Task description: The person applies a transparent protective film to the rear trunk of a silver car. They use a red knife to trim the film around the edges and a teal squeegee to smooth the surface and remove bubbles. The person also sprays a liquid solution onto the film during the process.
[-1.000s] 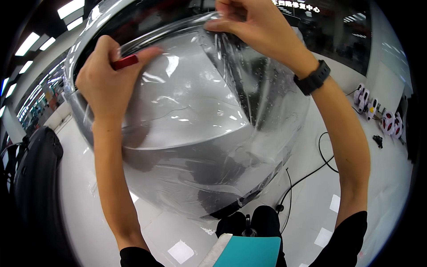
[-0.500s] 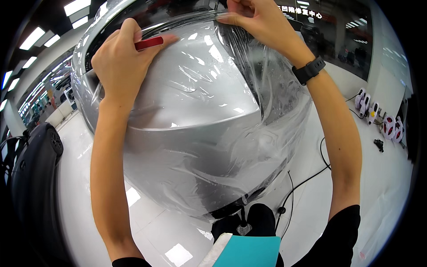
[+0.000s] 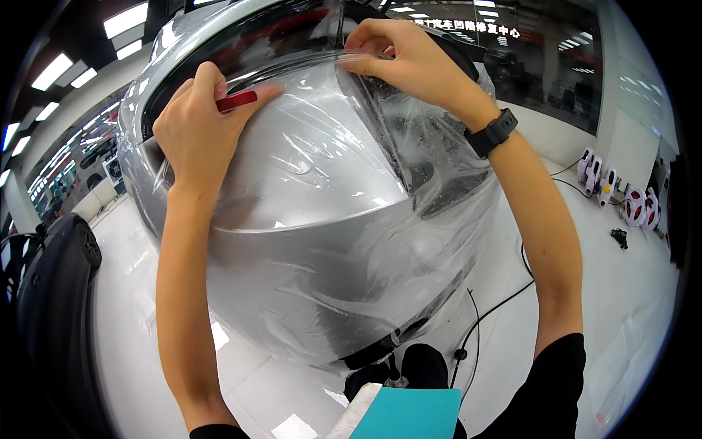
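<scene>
A sheet of clear, wet plastic film (image 3: 446, 241) lies wrinkled over the silver body panel (image 3: 314, 183) of a car. At the panel's left my left hand (image 3: 191, 139) is closed around a small flat red tool (image 3: 237, 101), its thumb stretched out along the film's top edge. Whether those fingers also grip film, I cannot tell. My right hand (image 3: 413, 67), higher up and to the right, pinches the film's gathered upper edge between thumb and fingers. From under it, loose folds run down over a dark part on the right.
A teal flat panel (image 3: 409, 413) shows close below me. Black cables (image 3: 486, 314) trail over the white tiled floor at the right, near white-and-red devices (image 3: 636, 208) by the wall. A dark car (image 3: 55, 300) stands at the left.
Both hands and the car appear slightly lower in the picture, with more of the dark opening above the film showing. The right hand keeps its pinch; the left still has the red tool.
</scene>
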### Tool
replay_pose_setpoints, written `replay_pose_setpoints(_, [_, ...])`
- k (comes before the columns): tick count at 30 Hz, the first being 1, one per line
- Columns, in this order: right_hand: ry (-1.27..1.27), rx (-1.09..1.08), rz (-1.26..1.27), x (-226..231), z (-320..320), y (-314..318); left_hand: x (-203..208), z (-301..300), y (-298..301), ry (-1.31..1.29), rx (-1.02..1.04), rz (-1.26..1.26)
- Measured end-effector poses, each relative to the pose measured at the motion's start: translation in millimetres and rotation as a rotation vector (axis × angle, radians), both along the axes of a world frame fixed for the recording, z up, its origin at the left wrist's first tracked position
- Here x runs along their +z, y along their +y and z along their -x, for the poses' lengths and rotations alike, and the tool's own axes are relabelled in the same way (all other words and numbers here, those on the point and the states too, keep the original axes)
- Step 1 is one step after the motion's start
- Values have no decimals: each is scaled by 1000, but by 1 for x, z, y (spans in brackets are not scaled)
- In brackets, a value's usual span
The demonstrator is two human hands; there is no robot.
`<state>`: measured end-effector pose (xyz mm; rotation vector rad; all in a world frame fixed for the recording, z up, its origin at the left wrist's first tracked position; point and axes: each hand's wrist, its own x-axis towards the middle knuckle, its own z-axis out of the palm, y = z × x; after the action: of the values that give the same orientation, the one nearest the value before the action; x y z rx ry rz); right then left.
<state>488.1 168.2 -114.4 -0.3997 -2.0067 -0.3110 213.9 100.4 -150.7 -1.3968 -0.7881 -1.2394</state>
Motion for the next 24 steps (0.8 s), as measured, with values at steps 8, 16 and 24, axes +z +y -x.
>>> replay_pose_setpoints(8, [-119,25,161,-13,-17,12,-1,-4,-4,-35,24,31])
replay_pose_setpoints(16, [-31,190,368,-11,-26,12,-1,-1,-1,-35,26,33])
replay_pose_setpoints(24, [104,-9,186,-22,-12,-3,-3,-7,-10,-78,34,-6])
